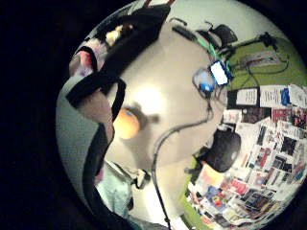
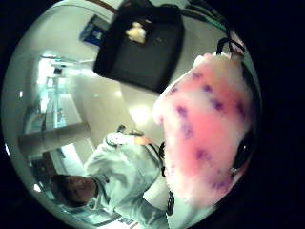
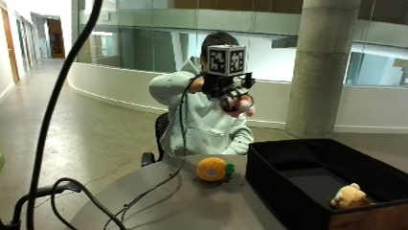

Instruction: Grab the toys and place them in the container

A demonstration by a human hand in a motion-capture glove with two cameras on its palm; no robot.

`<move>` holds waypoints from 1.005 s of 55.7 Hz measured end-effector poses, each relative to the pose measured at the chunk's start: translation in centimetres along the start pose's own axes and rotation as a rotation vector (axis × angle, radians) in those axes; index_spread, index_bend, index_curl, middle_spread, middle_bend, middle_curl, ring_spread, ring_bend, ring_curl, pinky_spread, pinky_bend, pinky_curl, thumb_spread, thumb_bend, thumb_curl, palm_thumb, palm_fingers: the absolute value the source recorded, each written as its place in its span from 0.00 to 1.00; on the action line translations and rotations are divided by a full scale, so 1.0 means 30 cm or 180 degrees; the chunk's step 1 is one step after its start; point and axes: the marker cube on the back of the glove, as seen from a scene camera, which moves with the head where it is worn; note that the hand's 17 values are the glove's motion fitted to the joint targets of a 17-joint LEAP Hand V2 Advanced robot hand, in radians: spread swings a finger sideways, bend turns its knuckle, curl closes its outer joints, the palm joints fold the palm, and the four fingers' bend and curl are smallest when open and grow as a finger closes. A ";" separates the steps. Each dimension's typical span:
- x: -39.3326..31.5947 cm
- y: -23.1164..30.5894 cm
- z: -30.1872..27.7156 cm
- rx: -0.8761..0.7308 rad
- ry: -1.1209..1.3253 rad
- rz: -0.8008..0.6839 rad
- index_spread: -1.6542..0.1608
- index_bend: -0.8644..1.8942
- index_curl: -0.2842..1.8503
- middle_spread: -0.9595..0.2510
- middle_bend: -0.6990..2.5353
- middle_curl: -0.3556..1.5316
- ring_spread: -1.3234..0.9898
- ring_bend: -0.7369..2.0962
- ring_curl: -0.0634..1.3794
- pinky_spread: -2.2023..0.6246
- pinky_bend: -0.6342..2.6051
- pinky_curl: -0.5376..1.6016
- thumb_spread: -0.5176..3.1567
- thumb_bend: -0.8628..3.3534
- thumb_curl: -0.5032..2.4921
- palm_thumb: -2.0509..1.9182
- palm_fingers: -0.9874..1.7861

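The seated person holds the gloved right hand (image 3: 233, 96) raised at chest height in front of the body, fingers curled in a grip round a pink plush toy (image 2: 206, 129).

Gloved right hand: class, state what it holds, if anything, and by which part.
The gloved right hand holds a pink plush toy with purple spots, raised above the table. Its fingers wrap around the toy's body; the exact part gripped cannot be told.

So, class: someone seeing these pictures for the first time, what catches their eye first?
Probably the gloved right hand, raised high above the table and gripping a pink plush toy with purple spots. Next, the orange round toy alone on the table, beside the black container, where a tan plush toy already lies.
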 end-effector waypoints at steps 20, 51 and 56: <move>-0.372 -0.379 -0.076 0.0922 -0.1035 -0.0074 0.77 0.56 0.58 0.63 0.42 0.53 0.47 0.64 0.52 0.66 0.59 0.64 0.37 0.19 0.44 0.63 0.19; -0.220 -0.157 -0.110 0.0520 -0.0266 -0.0118 0.75 0.36 0.32 0.76 0.24 0.33 0.59 0.31 0.26 0.81 0.50 0.49 0.44 0.20 0.30 0.51 0.25; -0.189 -0.048 -0.063 0.0380 -0.0257 -0.0073 0.75 0.35 0.30 0.76 0.25 0.33 0.59 0.32 0.25 0.81 0.50 0.48 0.44 0.20 0.30 0.51 0.26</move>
